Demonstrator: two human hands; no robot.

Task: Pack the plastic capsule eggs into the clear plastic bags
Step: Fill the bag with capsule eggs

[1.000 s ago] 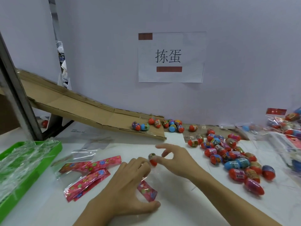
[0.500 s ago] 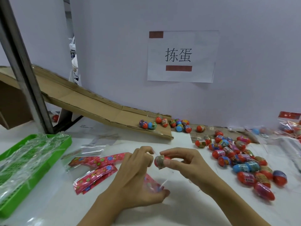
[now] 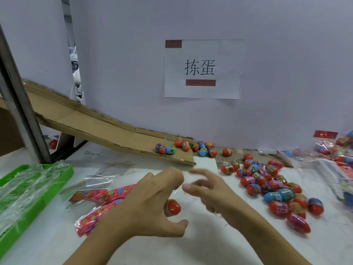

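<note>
My left hand (image 3: 149,203) is at the middle of the table, its fingers curled round the mouth of a clear plastic bag (image 3: 178,192) that is hard to make out. A red capsule egg (image 3: 173,206) sits in that bag just under my left palm. My right hand (image 3: 208,190) is blurred, just right of the left hand, with its fingers spread and nothing in them. A loose pile of red, blue and pink capsule eggs (image 3: 267,186) lies to the right of my right hand.
Empty bags with pink flowered headers (image 3: 107,195) lie left of my hands, beside a green tray (image 3: 57,180) of clear film. A cardboard ramp (image 3: 86,119) slopes down to several eggs (image 3: 183,147) by the wall. Filled bags (image 3: 336,150) lie far right.
My right hand has let go of the egg and drawn back to the right. The egg has dropped from between my fingertips into the bag under my left hand.
</note>
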